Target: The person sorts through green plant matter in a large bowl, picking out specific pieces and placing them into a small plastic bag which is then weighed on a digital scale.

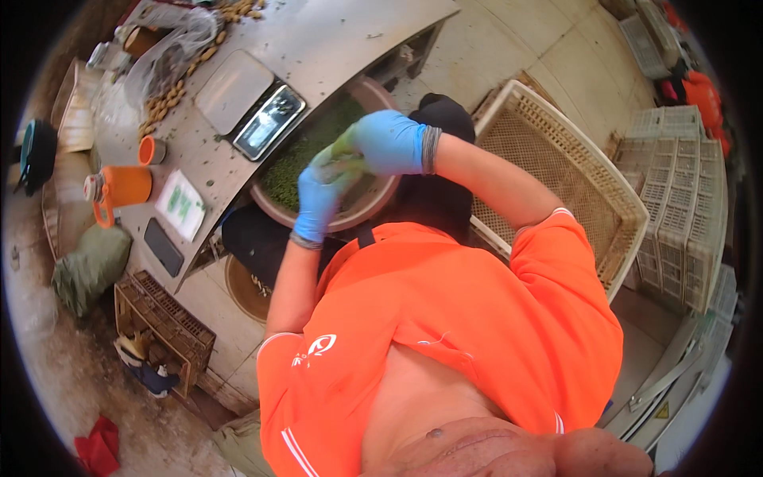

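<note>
My left hand (319,194) and my right hand (390,142) wear blue gloves with grey cuffs, and the fingertips look green. The fingers meet, blurred, over a round plastic tub (368,216). Fine chopped-looking green plant matter (288,174) covers much of what shows inside it. Blur hides whether anything sits between the fingers. The tub stands in front of my body, partly under the metal table's edge. Just beyond it, on the tabletop, is a digital scale (235,89) with a lit display.
The metal table (334,36) carries an orange bottle (126,186), an orange cup (151,150), a phone (163,246), a marked white sheet (180,204) and peanuts (164,106). On my right lies a large plastic crate (554,161), with stacked crates (679,208) beyond. A brown basin (241,286) sits below.
</note>
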A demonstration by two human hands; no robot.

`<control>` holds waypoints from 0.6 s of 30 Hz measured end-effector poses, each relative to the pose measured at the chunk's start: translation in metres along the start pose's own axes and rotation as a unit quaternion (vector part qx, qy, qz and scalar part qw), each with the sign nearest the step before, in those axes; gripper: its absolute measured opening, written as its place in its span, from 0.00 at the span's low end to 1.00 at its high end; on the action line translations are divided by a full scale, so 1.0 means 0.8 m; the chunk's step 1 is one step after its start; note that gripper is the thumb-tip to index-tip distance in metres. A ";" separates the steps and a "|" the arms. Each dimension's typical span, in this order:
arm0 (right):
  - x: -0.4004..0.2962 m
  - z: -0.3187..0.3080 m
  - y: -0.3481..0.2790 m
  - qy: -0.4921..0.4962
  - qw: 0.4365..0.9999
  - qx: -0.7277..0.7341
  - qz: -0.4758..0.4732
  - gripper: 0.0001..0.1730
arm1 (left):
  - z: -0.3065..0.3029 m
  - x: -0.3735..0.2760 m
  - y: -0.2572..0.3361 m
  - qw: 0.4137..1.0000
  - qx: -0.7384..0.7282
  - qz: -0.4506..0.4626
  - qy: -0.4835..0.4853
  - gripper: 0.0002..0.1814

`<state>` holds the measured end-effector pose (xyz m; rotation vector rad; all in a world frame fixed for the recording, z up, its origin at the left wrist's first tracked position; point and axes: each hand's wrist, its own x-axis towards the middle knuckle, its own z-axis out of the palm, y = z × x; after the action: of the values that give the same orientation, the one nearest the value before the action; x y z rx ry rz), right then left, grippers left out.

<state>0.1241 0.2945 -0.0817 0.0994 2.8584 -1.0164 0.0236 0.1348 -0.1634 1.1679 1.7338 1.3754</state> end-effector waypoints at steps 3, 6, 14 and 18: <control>0.001 0.020 0.007 -0.073 0.986 -0.134 0.062 0.16 | 0.018 0.010 0.008 0.998 0.063 -0.006 -0.030 0.17; -0.023 0.018 0.013 0.094 0.993 -0.076 0.015 0.11 | 0.027 0.006 -0.022 0.973 0.201 0.107 -0.040 0.15; -0.087 0.006 0.102 0.127 0.933 0.333 0.042 0.28 | 0.028 0.062 0.084 0.954 -0.046 -0.112 -0.274 0.28; -0.217 -0.054 0.137 0.279 0.862 0.369 0.209 0.18 | 0.030 0.060 0.079 0.944 -0.119 -0.174 -0.253 0.39</control>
<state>0.3031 0.4021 -0.0953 1.1836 2.4354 -2.1554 0.0408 0.1921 -0.1062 0.9214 1.2860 0.9344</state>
